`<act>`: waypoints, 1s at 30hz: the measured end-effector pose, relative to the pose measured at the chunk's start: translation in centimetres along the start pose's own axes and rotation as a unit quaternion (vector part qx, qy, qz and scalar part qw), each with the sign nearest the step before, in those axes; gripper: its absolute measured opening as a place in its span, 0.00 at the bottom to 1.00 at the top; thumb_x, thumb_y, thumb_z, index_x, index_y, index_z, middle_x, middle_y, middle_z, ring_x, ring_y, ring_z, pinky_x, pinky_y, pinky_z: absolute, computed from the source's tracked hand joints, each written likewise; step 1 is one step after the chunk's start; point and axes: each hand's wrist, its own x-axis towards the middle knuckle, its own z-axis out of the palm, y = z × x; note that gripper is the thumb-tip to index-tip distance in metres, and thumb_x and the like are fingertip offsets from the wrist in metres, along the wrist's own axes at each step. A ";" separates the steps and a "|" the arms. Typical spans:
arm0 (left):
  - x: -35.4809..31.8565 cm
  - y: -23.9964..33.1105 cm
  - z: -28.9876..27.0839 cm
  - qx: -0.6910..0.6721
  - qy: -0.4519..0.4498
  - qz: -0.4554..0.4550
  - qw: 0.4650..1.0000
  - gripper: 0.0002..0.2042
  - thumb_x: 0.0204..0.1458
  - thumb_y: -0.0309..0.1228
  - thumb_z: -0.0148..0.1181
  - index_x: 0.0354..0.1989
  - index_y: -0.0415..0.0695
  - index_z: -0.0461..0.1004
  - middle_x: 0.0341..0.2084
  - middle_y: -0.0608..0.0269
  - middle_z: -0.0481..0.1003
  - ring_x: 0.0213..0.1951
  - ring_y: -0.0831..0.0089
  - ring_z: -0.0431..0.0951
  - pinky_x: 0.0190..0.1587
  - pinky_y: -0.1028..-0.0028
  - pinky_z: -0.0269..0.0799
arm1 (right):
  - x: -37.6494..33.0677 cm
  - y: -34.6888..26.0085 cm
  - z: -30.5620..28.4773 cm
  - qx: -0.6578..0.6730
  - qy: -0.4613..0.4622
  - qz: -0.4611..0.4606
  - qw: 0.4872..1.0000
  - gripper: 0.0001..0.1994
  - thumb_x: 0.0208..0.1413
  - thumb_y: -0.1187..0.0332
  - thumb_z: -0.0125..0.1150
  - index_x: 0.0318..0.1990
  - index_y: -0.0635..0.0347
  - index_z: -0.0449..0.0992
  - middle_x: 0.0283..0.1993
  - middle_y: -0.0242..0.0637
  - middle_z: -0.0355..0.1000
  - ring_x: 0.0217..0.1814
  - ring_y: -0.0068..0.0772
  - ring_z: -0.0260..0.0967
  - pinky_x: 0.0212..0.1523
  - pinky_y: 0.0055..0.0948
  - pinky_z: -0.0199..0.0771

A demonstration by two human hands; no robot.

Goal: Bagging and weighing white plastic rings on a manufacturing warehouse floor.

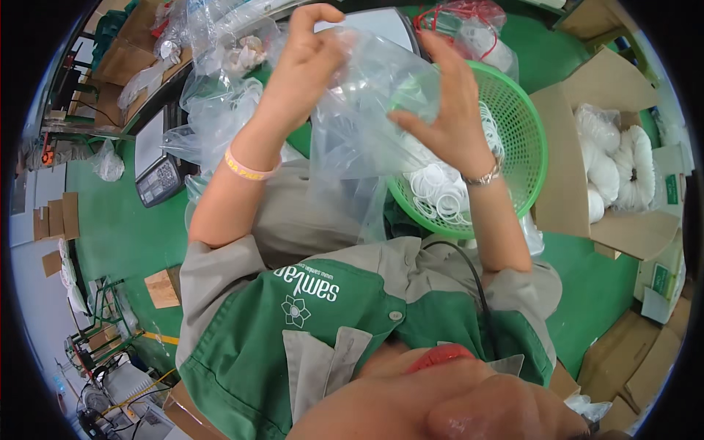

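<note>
Pinching a clear bag [345,147], the left hand [304,70] is left of the green basket [518,121]; the right hand [456,125] spreads open above it.

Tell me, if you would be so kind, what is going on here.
A person is handling a clear plastic bag with both hands raised. The left hand is at the bag's upper left, its exact grip unclear; the right hand is at the bag's right side, thumb and fingers spread. Below the right hand, a green basket holds loose white rings. Further right, an open cardboard box holds white bundles.
</note>
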 end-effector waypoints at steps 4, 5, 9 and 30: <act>-0.6 3.4 2.2 0.415 -0.068 0.248 0.873 0.08 0.45 0.16 0.49 0.32 0.41 0.67 0.32 0.62 0.72 0.34 0.72 0.70 0.35 0.79 0.65 | 4.2 3.3 -3.0 0.058 -0.351 0.315 0.880 0.35 0.48 0.61 0.61 0.61 0.63 0.52 0.62 0.45 0.54 0.63 0.39 0.52 0.61 0.33 0.52; -0.2 2.7 1.4 0.401 -0.082 0.245 0.879 0.08 0.45 0.16 0.49 0.32 0.41 0.67 0.32 0.62 0.72 0.34 0.72 0.70 0.35 0.79 0.65 | 4.2 4.2 -3.5 0.162 -0.183 0.287 0.926 0.17 0.50 0.67 0.57 0.44 0.63 0.61 0.43 0.35 0.60 0.44 0.27 0.56 0.44 0.25 0.57; 0.6 1.2 -2.6 0.636 0.028 0.191 0.747 0.06 0.45 0.26 0.51 0.26 0.47 0.76 0.31 0.65 0.74 0.37 0.62 0.73 0.37 0.69 0.69 | 2.7 5.1 -4.5 0.054 -0.069 0.231 0.969 0.05 0.52 0.72 0.56 0.28 0.64 0.70 0.24 0.29 0.67 0.26 0.16 0.61 0.28 0.18 0.62; 0.8 1.5 -1.8 0.611 0.091 0.112 0.779 0.14 0.44 0.22 0.50 0.41 0.37 0.71 0.37 0.56 0.70 0.34 0.63 0.70 0.39 0.74 0.66 | -19.5 14.7 11.8 -0.069 -0.655 0.092 0.747 0.56 0.25 0.48 0.72 0.65 0.46 0.45 0.62 0.43 0.55 0.67 0.43 0.47 0.67 0.51 0.34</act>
